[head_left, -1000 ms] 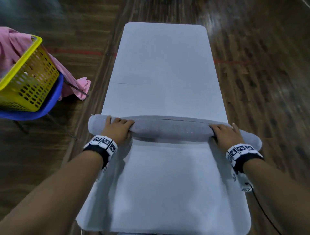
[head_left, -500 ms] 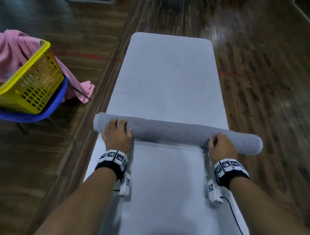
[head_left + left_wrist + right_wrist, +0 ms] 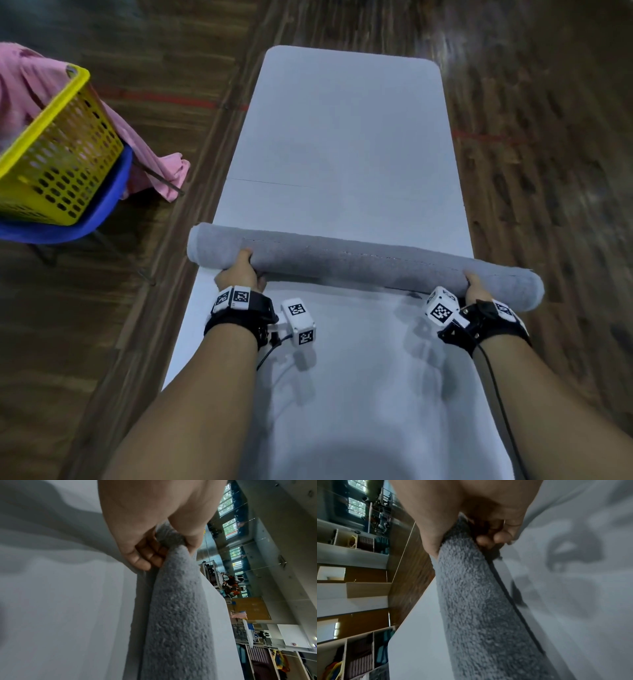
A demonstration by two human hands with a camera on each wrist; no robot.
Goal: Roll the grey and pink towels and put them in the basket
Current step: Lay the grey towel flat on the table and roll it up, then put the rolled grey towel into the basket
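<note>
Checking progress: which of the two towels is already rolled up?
The grey towel, a tight roll lying across the white table, gripped by left hand and right hand. The pink towel hangs loose behind the yellow basket.

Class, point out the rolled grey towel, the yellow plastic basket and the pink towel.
Rolled grey towel (image 3: 359,265): head view, middle of the roll.
Yellow plastic basket (image 3: 65,164): head view, perforated side wall.
Pink towel (image 3: 20,78): head view, bunched part behind the basket.
</note>
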